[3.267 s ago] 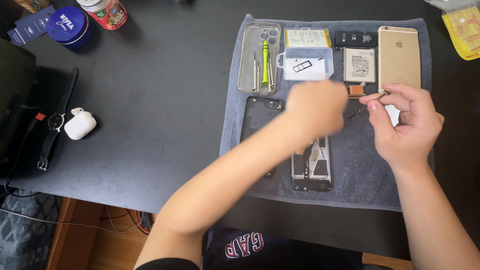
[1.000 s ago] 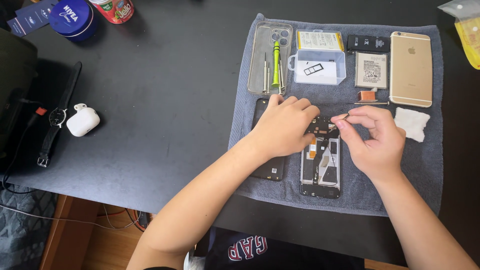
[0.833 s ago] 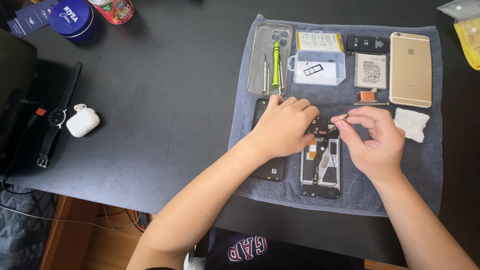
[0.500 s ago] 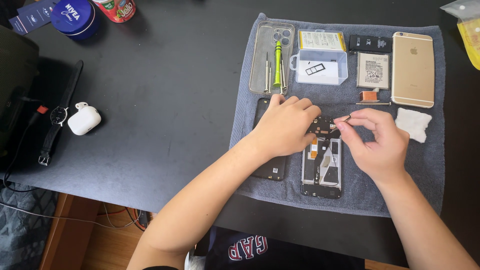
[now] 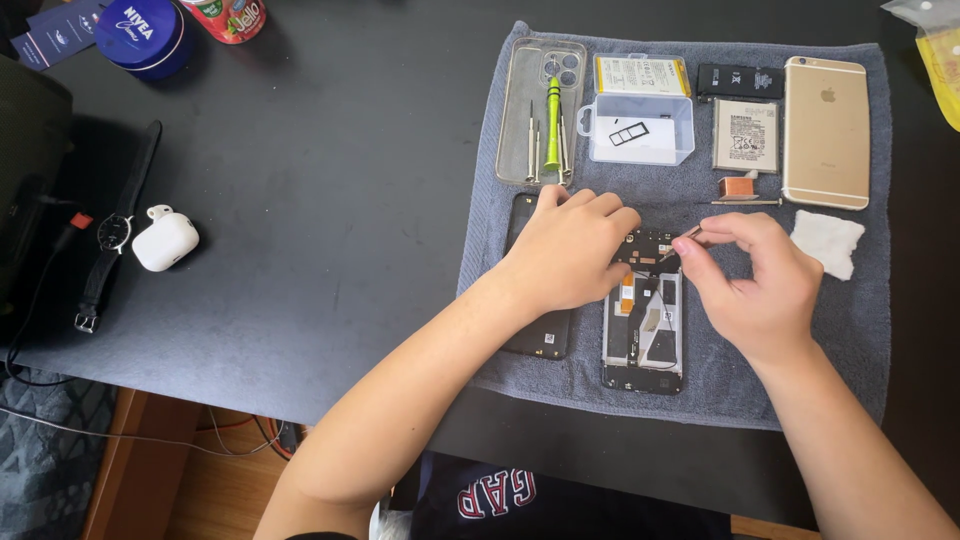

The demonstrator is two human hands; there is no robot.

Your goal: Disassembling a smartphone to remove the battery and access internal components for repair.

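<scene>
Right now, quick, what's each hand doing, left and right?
Left hand: fingers curled down, pressing on the opened phone; grasps nothing that shows.
Right hand: pinched shut on a thin metal tool, tip at the phone's top.

dark table (image 5: 330, 200) with a grey towel (image 5: 870, 340) spread on its right part

directly on the tabletop, at the left, lay a black wristwatch (image 5: 115, 240) stretched out lengthwise, with a white earbud case (image 5: 165, 240) just beside it and a dark cable (image 5: 30, 330) running past the strap towards the near edge. a black object (image 5: 30, 150) sat at the far left edge. at the far left corner stood a round blue tin (image 5: 145, 35), a dark blue card (image 5: 60, 30) beside it, and a red-and-green cup (image 5: 225, 18) just to the right of the tin. a yellow plastic bag (image 5: 940, 50) rested at the far right corner, near the towel. the towel's near edge reached almost to the table's front edge.
</scene>
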